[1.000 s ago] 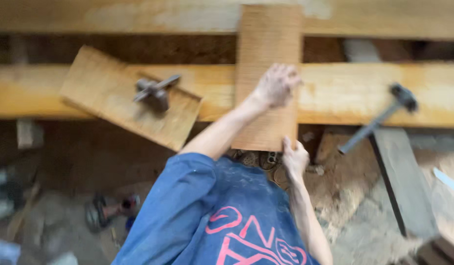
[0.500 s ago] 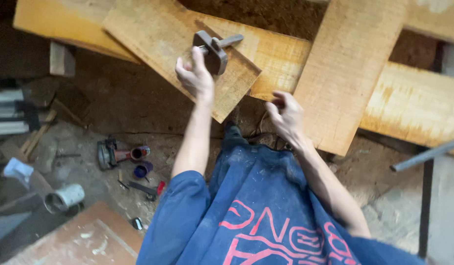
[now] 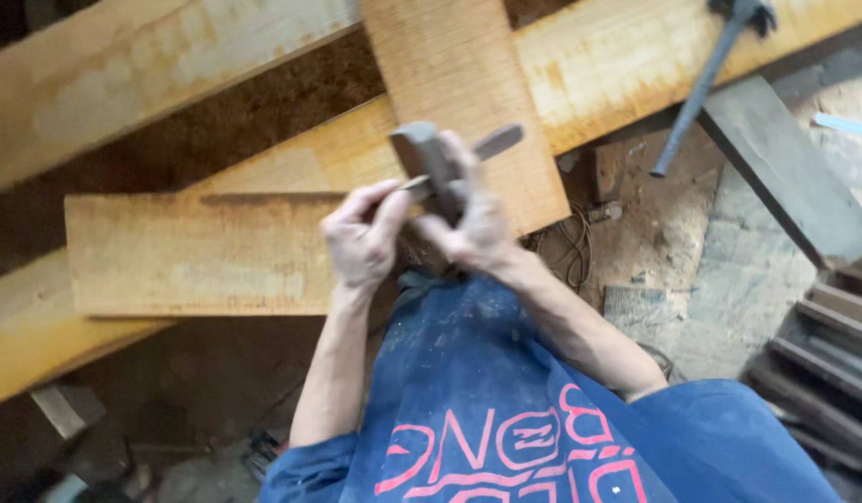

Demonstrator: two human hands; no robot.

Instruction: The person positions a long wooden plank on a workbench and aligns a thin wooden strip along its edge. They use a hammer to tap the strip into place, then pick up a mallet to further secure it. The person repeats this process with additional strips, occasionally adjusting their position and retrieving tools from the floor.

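Spanning the frame, long timber beams [image 3: 636, 65] carrying two flat boards [image 3: 198, 256] laid across for support. Leaning beyond, a hammer [image 3: 701, 79]. Raised above the boards, small wooden hand plane [image 3: 440, 168]: right hand [image 3: 473, 224] clenched round its body, left hand [image 3: 361, 237] pinching its metal blade, seemingly adjusting.

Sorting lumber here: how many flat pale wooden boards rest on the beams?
2: one pale wooden board lying crosswise at left, one upright board behind the hands. Others may be out of frame.
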